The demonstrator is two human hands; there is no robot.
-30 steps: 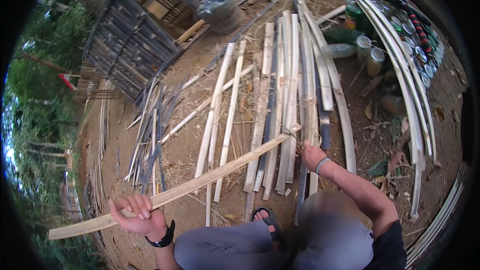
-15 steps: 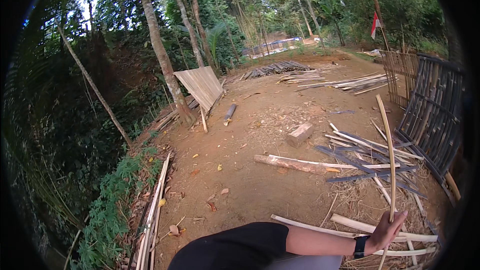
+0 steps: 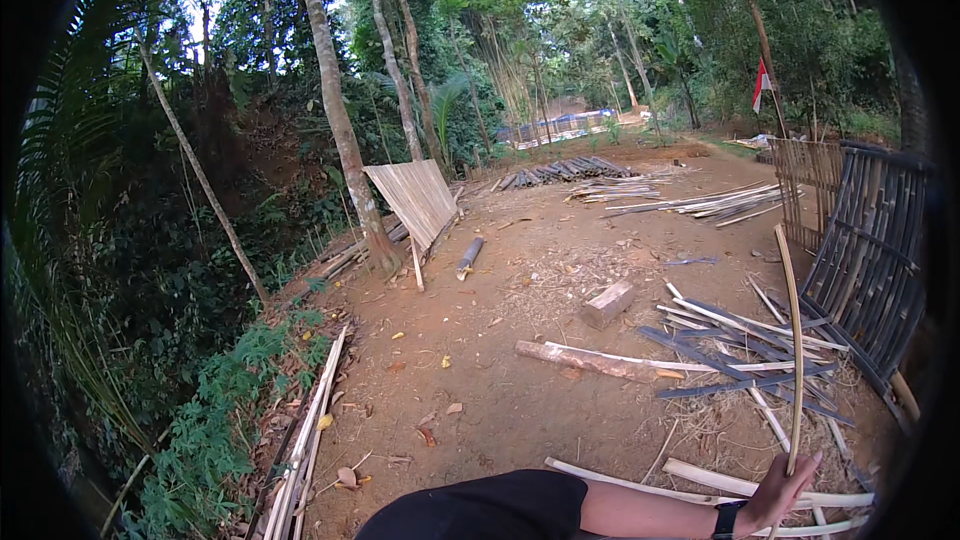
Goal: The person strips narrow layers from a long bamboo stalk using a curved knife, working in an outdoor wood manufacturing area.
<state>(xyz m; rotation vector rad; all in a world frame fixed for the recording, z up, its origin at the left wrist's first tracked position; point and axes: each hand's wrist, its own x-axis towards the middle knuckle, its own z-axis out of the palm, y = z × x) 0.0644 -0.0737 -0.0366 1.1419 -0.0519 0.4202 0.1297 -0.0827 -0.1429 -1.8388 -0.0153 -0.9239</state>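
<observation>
Down at the lower right, my left hand [image 3: 785, 493] is closed around a long, thin bamboo strip [image 3: 797, 360]. The strip stands nearly upright, slightly bowed, with its upper end well above the hand. A dark watch sits on this wrist, and the forearm crosses from a black sleeve at the bottom middle. Pale split bamboo pieces [image 3: 710, 477] lie on the ground just beside the hand. My right hand is out of view.
A crossed pile of dark and pale strips [image 3: 740, 340] lies ahead, beside a log [image 3: 590, 361] and a wood block [image 3: 608, 305]. A dark bamboo panel [image 3: 868, 260] leans at the right. Long strips [image 3: 310, 430] line the left slope's edge; a slatted panel [image 3: 418, 202] stands by a tree.
The ground and the objects on it sit slightly lower in the picture. My left hand and the bamboo strip also appear lower, with the strip's upper end shifted a little right.
</observation>
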